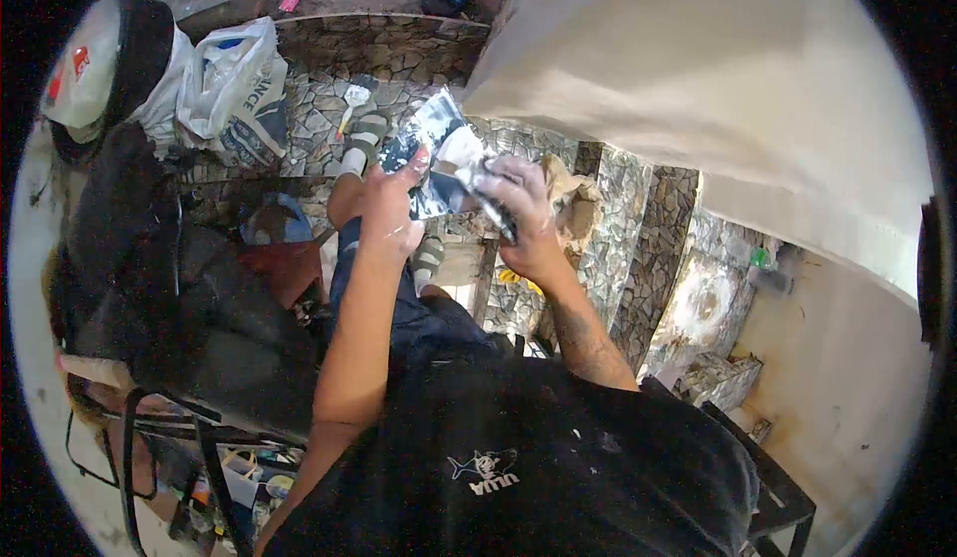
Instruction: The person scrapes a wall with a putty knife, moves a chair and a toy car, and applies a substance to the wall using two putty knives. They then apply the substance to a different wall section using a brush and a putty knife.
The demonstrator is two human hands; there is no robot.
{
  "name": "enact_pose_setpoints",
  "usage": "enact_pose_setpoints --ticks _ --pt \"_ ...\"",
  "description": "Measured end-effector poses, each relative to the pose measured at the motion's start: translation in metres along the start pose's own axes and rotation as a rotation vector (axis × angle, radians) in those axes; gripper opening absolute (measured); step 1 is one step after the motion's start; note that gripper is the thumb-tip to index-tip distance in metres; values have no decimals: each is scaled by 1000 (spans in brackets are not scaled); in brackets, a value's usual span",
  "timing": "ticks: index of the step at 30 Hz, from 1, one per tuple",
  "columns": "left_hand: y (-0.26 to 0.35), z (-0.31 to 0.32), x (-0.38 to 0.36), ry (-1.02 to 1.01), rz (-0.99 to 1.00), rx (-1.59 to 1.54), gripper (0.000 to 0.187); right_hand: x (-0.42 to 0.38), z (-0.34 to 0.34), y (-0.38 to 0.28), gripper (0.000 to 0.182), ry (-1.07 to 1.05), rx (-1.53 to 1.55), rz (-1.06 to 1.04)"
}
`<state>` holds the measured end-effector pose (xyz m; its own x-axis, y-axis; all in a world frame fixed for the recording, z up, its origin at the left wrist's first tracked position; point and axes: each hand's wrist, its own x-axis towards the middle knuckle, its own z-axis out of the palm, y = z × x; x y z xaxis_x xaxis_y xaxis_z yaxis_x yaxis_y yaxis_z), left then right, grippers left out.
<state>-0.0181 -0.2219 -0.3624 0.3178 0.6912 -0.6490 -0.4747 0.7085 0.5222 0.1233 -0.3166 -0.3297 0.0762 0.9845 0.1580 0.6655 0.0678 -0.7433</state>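
Observation:
My left hand (391, 198) is closed on the edge of a flat, shiny plate (431, 201) smeared with white putty, its thumb on top. A thick lump of white putty (459, 146) sits across the plate's right part. My right hand (518, 193), coated in white and slightly blurred, wraps round a putty knife (490, 213) whose blade is partly covered by putty and fingers. The two tools meet in front of me, above my legs. An open brown paper bag (576, 203) stands just beyond my right hand.
Another putty knife (351, 101) lies on the stone-patterned floor near my foot. White sacks (234, 88) stand at the upper left. A pale wall (698, 48) rises at right. Black cloth (189, 288) covers something at left, beside a metal frame (130, 457).

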Motion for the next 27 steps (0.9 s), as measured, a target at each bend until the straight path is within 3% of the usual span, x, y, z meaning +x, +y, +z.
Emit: enact_pose_setpoints --ticks 3,6,10,14,15,18,19,23,26,27 --pt "3 -14 -10 -30 8 -51 13 -25 1 8 61 -46 -44 52" --pt "14 -24 -18 -75 84 -72 14 -69 -2 50 62 -198 -33 301" --pt "8 -24 -18 -31 135 -32 12 -46 -45 -16 64 -55 -92 214" --pt "-3 -10 -15 8 370 259 13 -15 -36 -91 58 -97 -203 351" --pt "-6 -5 -16 3 390 184 14 -15 -28 -83 55 -109 -261 259" --pt "-7 10 -24 -6 432 219 14 -15 -15 -80 53 -169 -365 252" --pt "-8 10 -23 11 405 265 13 -20 -6 -67 55 -151 -429 131" --pt "-7 6 8 -7 372 90 13 -30 -19 -49 56 -486 -44 260" --pt "17 12 45 -17 334 115 16 -51 -26 4 60 -346 471 326" --pt "25 14 62 0 271 59 15 -76 -19 36 68 -171 1156 822"
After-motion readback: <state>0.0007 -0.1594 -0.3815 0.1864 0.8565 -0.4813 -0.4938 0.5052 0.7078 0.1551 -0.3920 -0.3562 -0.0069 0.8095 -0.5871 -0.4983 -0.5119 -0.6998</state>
